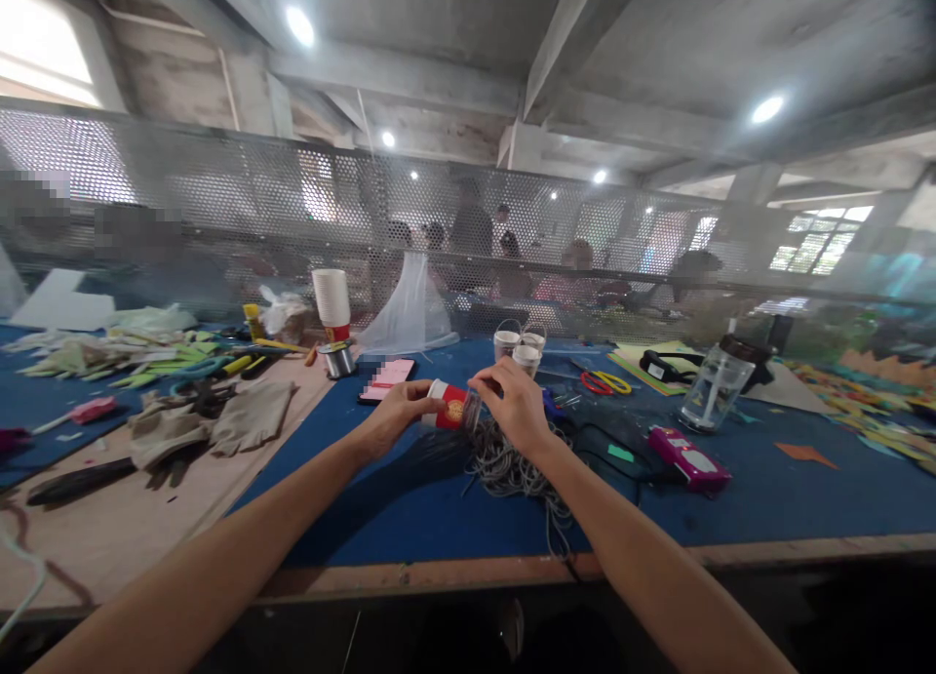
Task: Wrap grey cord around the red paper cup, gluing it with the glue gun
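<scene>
A red paper cup [451,407] lies on its side in the air over the blue table mat [453,508]. My left hand [399,411] is closed around its base end. My right hand [516,401] is closed at its mouth end, fingers pinched over the rim. Just below the hands lies a tangle of grey cord [512,469]. Three small white cups [521,345] with wire handles stand right behind my right hand.
A stack of white paper cups [331,301] and a metal tin [339,360] stand back left, near a phone [387,378]. Gloves [212,422] lie left. Red-handled scissors [601,382], a clear bottle [713,383] and a pink tool [687,457] lie right. Mesh fence [468,225] behind, people beyond.
</scene>
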A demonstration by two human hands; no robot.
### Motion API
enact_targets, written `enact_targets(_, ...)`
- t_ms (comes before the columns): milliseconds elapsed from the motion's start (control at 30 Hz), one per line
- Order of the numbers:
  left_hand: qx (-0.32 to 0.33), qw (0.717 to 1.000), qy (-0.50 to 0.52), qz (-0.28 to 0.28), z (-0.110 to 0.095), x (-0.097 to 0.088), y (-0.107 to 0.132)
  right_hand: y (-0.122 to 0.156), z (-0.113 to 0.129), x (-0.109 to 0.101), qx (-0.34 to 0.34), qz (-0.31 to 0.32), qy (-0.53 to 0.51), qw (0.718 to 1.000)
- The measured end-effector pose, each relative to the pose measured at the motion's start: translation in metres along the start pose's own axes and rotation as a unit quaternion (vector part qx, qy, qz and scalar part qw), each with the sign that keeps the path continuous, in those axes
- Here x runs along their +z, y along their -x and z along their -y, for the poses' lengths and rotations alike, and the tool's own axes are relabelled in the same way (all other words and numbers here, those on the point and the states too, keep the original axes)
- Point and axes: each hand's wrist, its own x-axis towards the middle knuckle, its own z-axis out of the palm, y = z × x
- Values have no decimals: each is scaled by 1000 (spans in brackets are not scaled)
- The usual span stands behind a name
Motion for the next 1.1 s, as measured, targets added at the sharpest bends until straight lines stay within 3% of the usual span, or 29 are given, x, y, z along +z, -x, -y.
enact_targets(1100, -4, 999, 27, 23, -1, 0, 1, 0, -2, 1, 9, 23, 10, 1000)
